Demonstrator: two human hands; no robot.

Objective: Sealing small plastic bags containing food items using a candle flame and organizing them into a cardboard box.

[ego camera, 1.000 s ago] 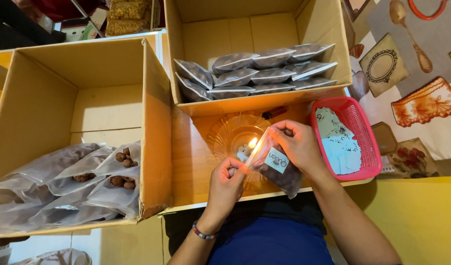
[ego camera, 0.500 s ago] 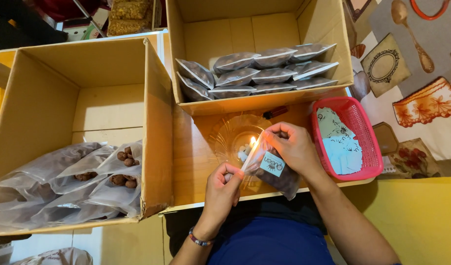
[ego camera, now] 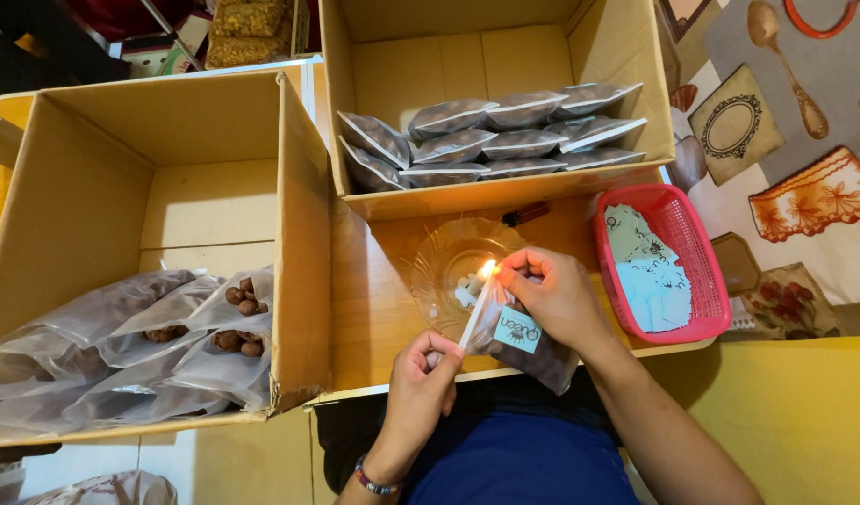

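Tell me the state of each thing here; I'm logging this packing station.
left hand: gripping one end of the bag's edge.
right hand: pinching the other end.
plastic bag: filled, edge stretched over the flame.
candle flame: lit.
glass dish: upright, under the flame.
left carton: open, holds unsealed bags.
far carton: open, holds stacked filled bags.
red basket: holds paper labels.

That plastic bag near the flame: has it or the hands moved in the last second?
Barely. The left hand has slid slightly toward the person along the bag's edge, and the flame now sits at the top end of that edge. The right hand still holds the clear bag of brown pieces. Nothing was let go. The glass dish, red basket and both cardboard boxes stayed put.
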